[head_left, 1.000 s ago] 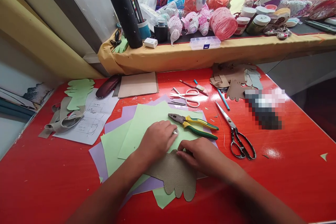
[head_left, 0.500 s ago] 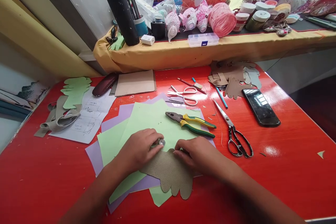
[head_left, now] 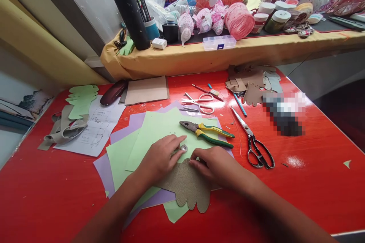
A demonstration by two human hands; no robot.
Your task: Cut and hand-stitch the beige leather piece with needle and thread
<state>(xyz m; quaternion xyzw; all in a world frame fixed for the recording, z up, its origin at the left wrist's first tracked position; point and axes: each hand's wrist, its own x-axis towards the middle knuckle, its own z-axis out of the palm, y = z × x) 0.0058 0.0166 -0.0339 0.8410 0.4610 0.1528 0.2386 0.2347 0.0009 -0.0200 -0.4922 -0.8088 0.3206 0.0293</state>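
A hand-shaped piece of grey-brown leather (head_left: 192, 188) with rounded finger lobes lies under both hands, partly over the paper sheets. My right hand (head_left: 215, 163) pinches its upper edge between thumb and index finger. My left hand (head_left: 161, 157) rests over the leather's left part, thumb and index finger apart. By its thumb tip is a small round metal disc (head_left: 184, 147) with a ringed face, maybe a snap fastener; the index fingertip is above it. Pliers (head_left: 207, 133) with yellow-green handles lie just beyond the hands, on the green paper (head_left: 154, 133).
Large black-handled scissors (head_left: 252, 140) lie to the right, small white scissors (head_left: 199, 100) farther back. A sketched sheet (head_left: 98, 121) and leather strips (head_left: 64, 127) are at left. Leather cutouts (head_left: 252, 83) are piled back right, near a blurred-out object (head_left: 285, 115). A crowded ledge (head_left: 182, 55) borders the table.
My left hand and the disc have shifted right and slightly away from me. Its index finger has straightened and spread from the thumb. My right hand keeps its pinch on the leather.
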